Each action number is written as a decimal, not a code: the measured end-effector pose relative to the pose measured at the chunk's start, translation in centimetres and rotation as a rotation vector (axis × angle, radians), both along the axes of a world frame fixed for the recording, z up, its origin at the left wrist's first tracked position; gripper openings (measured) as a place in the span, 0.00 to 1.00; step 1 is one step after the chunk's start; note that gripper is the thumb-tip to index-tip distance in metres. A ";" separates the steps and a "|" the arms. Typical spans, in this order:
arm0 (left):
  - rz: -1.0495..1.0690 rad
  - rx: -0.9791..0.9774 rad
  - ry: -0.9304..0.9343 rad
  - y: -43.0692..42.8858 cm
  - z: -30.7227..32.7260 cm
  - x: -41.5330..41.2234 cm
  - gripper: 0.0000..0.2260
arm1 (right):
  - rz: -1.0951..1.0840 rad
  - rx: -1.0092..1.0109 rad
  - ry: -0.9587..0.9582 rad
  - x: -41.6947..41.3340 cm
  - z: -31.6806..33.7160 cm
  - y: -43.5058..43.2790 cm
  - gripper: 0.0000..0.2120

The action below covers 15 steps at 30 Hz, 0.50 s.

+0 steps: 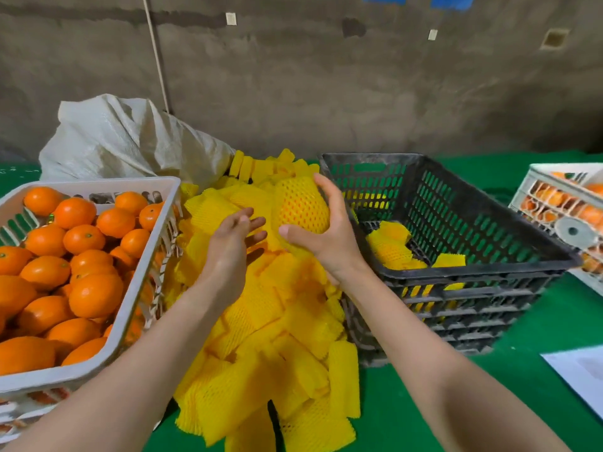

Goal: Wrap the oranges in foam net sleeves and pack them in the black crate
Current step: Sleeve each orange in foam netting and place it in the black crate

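Observation:
My right hand (329, 233) grips an orange wrapped in a yellow foam net sleeve (300, 203), held above the heap of loose yellow sleeves (280, 347). My left hand (228, 252) hovers just left of it, fingers straight and holding nothing. Bare oranges (81, 256) fill the white basket (143, 288) on the left. The black crate (473, 256) stands on the right, with a few wrapped oranges (391, 246) on its bottom.
A white woven sack (124, 138) lies behind the white basket. Another white crate with oranges (567, 216) sits at the far right. A white sheet (580, 376) lies on the green table cover (528, 386). A concrete wall rises behind.

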State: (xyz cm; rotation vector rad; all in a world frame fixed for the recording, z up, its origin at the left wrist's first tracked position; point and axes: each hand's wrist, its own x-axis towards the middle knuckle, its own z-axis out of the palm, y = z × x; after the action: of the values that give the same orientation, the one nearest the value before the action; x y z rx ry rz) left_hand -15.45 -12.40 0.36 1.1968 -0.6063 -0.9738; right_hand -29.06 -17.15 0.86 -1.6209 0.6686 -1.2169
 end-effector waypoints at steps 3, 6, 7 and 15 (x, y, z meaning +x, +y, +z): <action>-0.040 -0.084 -0.417 -1.2 -0.9 -2.9 0.11 | -0.086 -0.019 -0.077 -2.8 2.2 -2.7 0.35; -0.130 -0.243 -0.800 -3.0 0.0 -6.3 0.08 | -0.196 -0.013 -0.012 -6.3 3.7 -6.4 0.29; -0.169 -0.278 -0.898 -3.8 0.5 -7.3 0.08 | -0.237 -0.002 0.042 -7.4 3.9 -7.8 0.29; -0.396 -0.208 -1.408 -7.8 0.3 -12.2 0.06 | -0.183 -0.127 1.238 -11.6 1.0 -17.6 0.37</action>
State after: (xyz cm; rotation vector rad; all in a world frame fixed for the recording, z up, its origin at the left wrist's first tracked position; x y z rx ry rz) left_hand -27.62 -20.22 0.65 1.4837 -2.0448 -0.1990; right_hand -40.70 -34.75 1.90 -2.3924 1.5189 -0.2185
